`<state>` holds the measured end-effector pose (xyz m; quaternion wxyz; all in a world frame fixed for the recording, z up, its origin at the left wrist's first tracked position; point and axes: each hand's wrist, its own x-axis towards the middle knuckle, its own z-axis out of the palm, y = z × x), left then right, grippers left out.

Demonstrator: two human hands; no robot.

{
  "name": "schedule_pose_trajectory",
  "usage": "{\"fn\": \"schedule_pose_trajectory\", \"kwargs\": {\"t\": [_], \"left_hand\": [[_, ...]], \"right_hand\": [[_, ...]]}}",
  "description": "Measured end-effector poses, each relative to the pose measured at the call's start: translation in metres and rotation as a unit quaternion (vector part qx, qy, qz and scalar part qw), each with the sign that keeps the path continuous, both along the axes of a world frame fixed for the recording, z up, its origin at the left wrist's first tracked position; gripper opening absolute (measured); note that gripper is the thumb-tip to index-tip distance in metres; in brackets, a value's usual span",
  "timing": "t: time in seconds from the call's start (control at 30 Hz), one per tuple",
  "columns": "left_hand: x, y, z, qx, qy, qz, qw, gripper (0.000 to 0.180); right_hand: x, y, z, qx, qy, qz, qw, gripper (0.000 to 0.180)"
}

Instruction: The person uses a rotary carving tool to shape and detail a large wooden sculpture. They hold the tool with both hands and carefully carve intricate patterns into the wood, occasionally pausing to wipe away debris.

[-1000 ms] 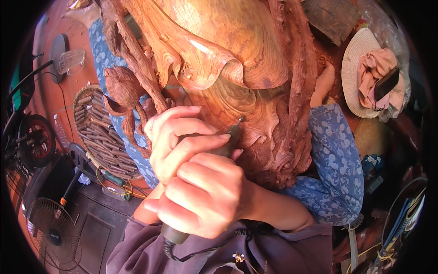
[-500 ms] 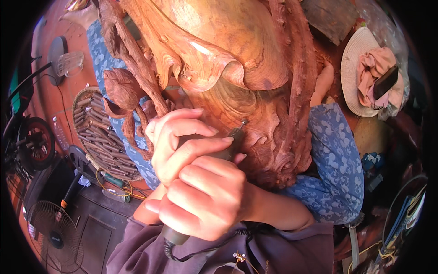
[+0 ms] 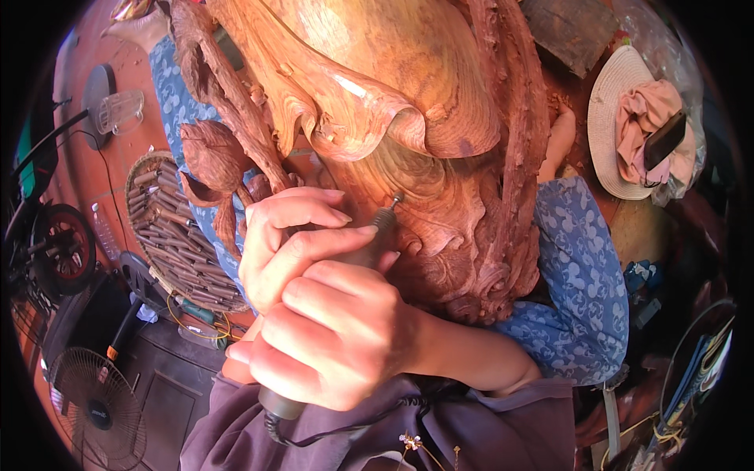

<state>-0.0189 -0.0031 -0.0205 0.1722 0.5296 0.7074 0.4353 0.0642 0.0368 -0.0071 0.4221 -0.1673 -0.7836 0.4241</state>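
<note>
A carved wooden sculpture (image 3: 424,110) with flowing folds and rough stem-like strips lies across my lap. My right hand (image 3: 334,334) is wrapped round the body of a dark rotary carving tool (image 3: 281,404), whose coiled cord leaves its rear end. Farther up the same tool, the fingers of my left hand (image 3: 290,235) curl round its front part, close against my right hand. The small round burr (image 3: 397,198) points up and away, over the swirled wood below the curled fold. Whether it touches the surface I cannot tell.
At left, a woven basket (image 3: 184,235) holds many carving tools with wooden handles. A fan (image 3: 98,412) stands lower left, near a clear mug (image 3: 122,111). A straw hat (image 3: 620,118) with pink cloth and a dark phone (image 3: 664,141) lies at upper right.
Both hands and the carving tool have shifted left, and the burr has moved left and slightly up over the wood. The grip looks the same.
</note>
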Motion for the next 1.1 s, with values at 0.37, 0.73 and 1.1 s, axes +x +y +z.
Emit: {"fn": "schedule_pose_trajectory", "kwargs": {"t": [0.37,0.73,1.1], "left_hand": [[0.0,0.001,0.0,-0.013,-0.006,-0.007,1.0,0.033],[-0.006,-0.001,-0.004,0.013,-0.014,0.013,1.0,0.035],[-0.017,0.01,0.002,-0.047,0.111,-0.055,0.991,0.025]], "right_hand": [[0.001,-0.003,0.001,-0.008,-0.024,-0.015,1.0,0.018],[-0.008,-0.002,0.0,0.014,0.003,-0.013,1.0,0.017],[-0.006,-0.005,0.001,0.014,-0.026,-0.044,0.999,0.016]]}}
